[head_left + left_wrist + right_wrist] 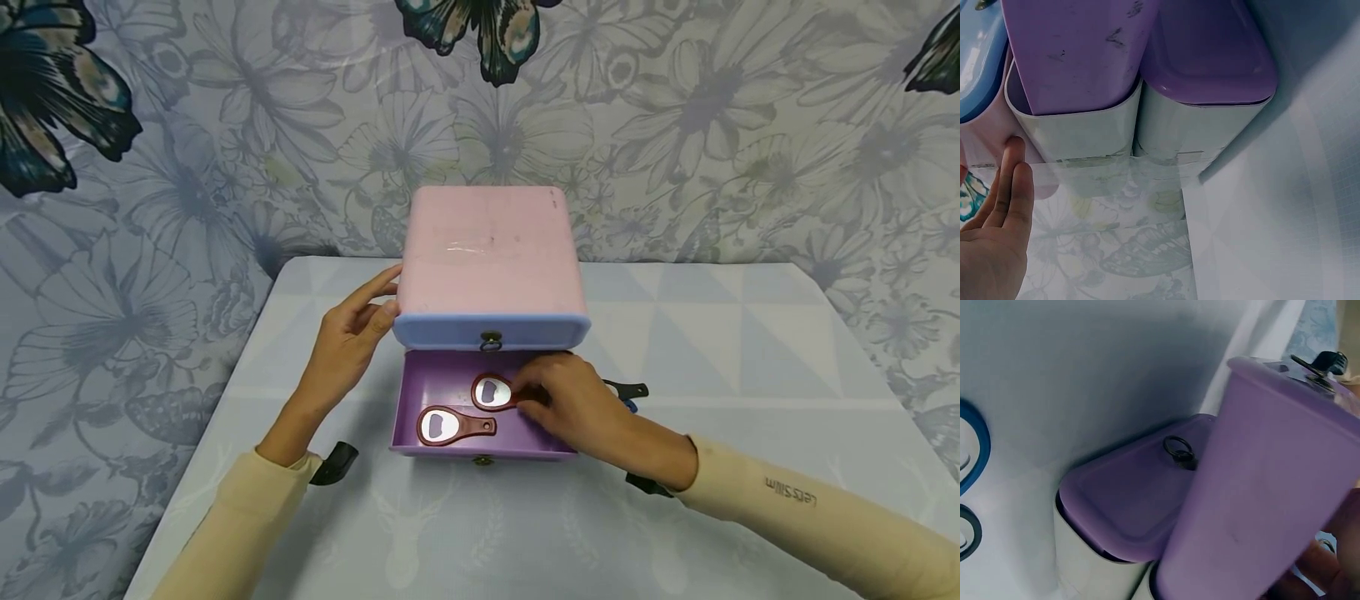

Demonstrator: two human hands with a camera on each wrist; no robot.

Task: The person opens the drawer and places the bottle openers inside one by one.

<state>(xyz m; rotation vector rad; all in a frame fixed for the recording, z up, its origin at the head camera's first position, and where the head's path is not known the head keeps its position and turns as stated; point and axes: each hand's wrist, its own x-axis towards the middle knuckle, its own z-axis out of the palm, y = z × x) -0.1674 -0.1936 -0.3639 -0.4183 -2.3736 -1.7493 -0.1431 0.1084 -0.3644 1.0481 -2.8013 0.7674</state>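
A small drawer chest [491, 258] with a pink top stands on the table. Its blue top drawer [442, 332] is closed, while the purple drawer [442, 371] below is pulled out. Inside lie two bottle openers with brown handles: a front bottle opener [456, 425] and a rear bottle opener [493, 392]. My right hand [573, 404] reaches into the drawer and pinches the rear one by its handle, which the fingers partly hide. My left hand [348, 337] rests its fingers against the chest's left side; the left wrist view shows straight fingers [1019, 197] touching the pink side.
Right of the chest, partly behind my right hand, lie a black-handled item [628, 390] and something blue [631, 406]. A blue ring-shaped end [975, 447] and a dark one show in the right wrist view. Another purple drawer [1135, 487] below is closed. Floral cloth [675, 167] hangs behind.
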